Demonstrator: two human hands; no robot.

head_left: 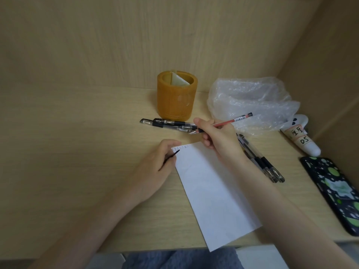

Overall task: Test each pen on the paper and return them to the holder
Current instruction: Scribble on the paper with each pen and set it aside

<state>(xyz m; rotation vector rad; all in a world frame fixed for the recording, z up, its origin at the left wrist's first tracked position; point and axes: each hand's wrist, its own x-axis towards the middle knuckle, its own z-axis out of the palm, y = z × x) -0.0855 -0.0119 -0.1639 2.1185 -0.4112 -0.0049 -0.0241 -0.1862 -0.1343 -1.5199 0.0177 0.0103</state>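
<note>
Right now your right hand (217, 140) has its fingers (202, 131) clamped on a slim red-barrelled pen with a black end cap (231, 121), in a writing grip. Its metal tip points left and sits above the far edge of the white rectangular sheet of paper (211, 191), not touching it as far as you can tell. Small scribbled test marks (181, 148) run along the paper's far left corner.

Your left hand (157, 167) rests on the light wood-grain worktop (77, 142), at the paper's far left corner. Its fingers are curled shut on a thin black item (171, 158), possibly a pen cap; can't tell for sure.

Left cluster of clear-barrelled black gel pens (167, 124) lies flat on the worktop, between the paper and the holder, partly under your right hand's fingertips. Second cluster of similar black gel pens (264, 164) lies just right of the paper, partly hidden by your right wrist.

Round orange-amber pen holder (176, 98) stands upright behind the left cluster, near the back panel. Pale folded piece inside it; no pens visible in it.

Crumpled clear bubble wrap (250, 100) is right of the holder. White tube with a handwritten label (301, 136) lies beside it. Phone in a black case with green spots (334, 193) lies at the right edge.
</note>
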